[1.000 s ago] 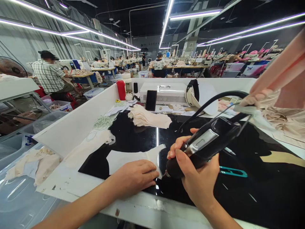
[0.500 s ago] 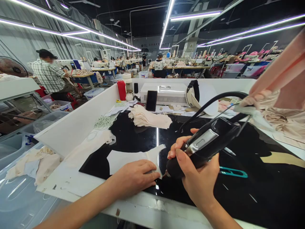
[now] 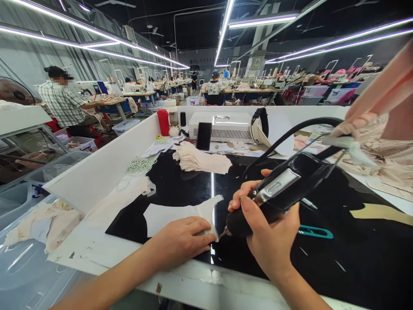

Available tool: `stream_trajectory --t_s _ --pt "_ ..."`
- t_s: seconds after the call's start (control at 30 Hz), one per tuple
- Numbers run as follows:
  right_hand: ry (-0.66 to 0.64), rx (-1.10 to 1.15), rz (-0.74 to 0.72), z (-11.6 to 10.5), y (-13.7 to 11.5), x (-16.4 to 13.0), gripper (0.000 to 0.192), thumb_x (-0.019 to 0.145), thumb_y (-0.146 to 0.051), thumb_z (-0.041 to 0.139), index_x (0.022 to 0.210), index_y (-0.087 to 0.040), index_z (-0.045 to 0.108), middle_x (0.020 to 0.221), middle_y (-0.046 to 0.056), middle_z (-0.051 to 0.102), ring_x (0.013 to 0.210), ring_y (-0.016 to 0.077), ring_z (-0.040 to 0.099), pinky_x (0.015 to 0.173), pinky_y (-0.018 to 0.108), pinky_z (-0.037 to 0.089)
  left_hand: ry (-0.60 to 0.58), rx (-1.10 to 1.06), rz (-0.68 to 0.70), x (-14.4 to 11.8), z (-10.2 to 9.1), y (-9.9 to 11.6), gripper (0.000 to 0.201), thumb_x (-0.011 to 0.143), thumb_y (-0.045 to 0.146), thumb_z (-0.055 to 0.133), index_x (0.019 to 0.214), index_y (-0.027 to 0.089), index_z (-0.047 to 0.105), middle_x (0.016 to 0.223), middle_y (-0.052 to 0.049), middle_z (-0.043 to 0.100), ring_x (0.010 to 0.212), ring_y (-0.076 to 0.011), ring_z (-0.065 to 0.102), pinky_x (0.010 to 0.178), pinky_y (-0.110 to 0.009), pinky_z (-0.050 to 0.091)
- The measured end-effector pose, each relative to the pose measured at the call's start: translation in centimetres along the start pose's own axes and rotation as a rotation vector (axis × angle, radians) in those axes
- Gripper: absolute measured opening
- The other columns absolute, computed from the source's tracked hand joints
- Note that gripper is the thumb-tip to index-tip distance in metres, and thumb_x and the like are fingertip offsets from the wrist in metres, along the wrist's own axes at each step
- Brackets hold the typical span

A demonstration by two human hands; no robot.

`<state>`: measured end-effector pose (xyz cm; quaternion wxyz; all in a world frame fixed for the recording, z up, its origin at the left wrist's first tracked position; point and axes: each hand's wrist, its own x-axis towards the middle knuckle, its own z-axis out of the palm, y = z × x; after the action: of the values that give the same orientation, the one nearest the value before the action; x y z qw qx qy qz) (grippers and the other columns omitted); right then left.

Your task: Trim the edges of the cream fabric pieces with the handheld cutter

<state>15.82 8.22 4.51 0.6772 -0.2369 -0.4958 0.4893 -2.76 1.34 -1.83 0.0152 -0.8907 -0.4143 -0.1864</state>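
My left hand [image 3: 185,237] lies palm down on a white cut piece [image 3: 174,213], pressing its right end against the black tabletop [image 3: 180,189]. Its fingers are stretched out, not wrapped round anything. My right hand [image 3: 269,232] is wrapped round a black corded handheld tool [image 3: 303,174] with a silver lever plate on its side. The tool slants down to the left, its small metal tip close to the right edge of the white piece; whether they touch I cannot tell. A cord and a tied pink cloth strip [image 3: 371,103] join at the tool's upper end.
Beyond my hands lies a stack of pale fabric pieces [image 3: 201,158]. Teal thread snips [image 3: 316,232] and a tan card piece [image 3: 383,213] lie rightward. A vented white box [image 3: 222,127], phone [image 3: 204,135] and visor [image 3: 260,129] stand behind. A person [image 3: 64,99] sits far left.
The upper end of the tool has shifted slightly to the right, along with the pink strip. My left hand stays in place on the white piece.
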Motion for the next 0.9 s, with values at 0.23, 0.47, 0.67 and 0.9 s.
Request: stream_trajectory --t_s 0.23,0.47,0.67,0.9 --pt "-0.023 -0.049 -0.025 0.01 0.26 -0.03 0.041 0.083 -0.014 0.079 0.114 -0.029 0.057 0.081 -0.007 0.069 0.06 0.0137 0.064 0.059 0.031 0.057 -0.006 -0.011 -0.002 0.0 0.01 0.09 0.021 0.111 0.025 0.054 0.127 0.019 0.066 0.124 -0.01 0.071 0.112 -0.0248 0.072 0.098 -0.035 0.061" --pt "-0.037 -0.056 -0.038 -0.11 0.37 -0.17 0.039 0.084 -0.014 0.079 0.113 -0.029 0.057 0.081 -0.007 0.069 0.062 0.0132 0.064 0.061 0.03 0.058 -0.015 -0.018 -0.008 0.12 -0.14 0.06 0.022 0.111 0.025 0.052 0.127 0.019 0.066 0.123 -0.01 0.071 0.111 -0.0246 0.072 0.097 -0.036 0.061" --pt "-0.028 -0.081 -0.056 0.11 0.28 -0.27 0.037 0.083 -0.012 0.076 0.11 -0.029 0.057 0.081 -0.007 0.069 0.061 0.0127 0.066 0.061 0.029 0.059 -0.01 -0.023 0.0 0.16 -0.12 0.1 0.024 0.113 0.026 0.049 0.128 0.018 0.066 0.122 -0.01 0.071 0.111 -0.0249 0.072 0.098 -0.036 0.061" --pt "-0.019 -0.078 -0.044 0.1 0.39 -0.19 0.042 0.084 -0.013 0.077 0.117 -0.031 0.058 0.081 -0.007 0.069 0.061 0.0125 0.064 0.06 0.028 0.059 -0.005 -0.01 0.007 0.01 -0.03 0.02 0.021 0.11 0.024 0.054 0.127 0.018 0.066 0.123 -0.01 0.071 0.111 -0.0251 0.071 0.096 -0.037 0.062"
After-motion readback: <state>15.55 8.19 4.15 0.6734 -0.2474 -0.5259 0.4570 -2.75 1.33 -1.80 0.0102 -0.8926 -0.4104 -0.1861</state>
